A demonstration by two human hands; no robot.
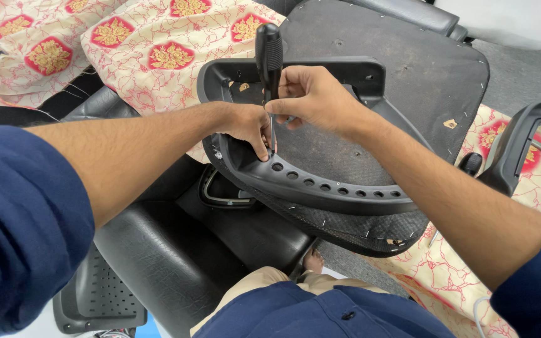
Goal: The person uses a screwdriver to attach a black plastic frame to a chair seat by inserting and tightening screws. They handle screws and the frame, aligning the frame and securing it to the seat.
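A black-handled screwdriver (269, 55) stands upright, its shaft pointing down into the black plastic frame (320, 184) that has a row of round holes along its curved edge. My right hand (314, 99) grips the screwdriver just below the handle. My left hand (247, 124) rests on the frame's rim beside the shaft tip, fingers pinching near it. The frame lies on the upturned underside of a dark seat board (402, 81) with staples round its edge.
Cream cushions with red and gold patterns (151, 44) lie at the top left. Black leather chair parts (158, 250) sit below the frame. A black armrest (521, 144) and patterned cloth (446, 275) are on the right. A perforated grey plastic panel (98, 294) is at the lower left.
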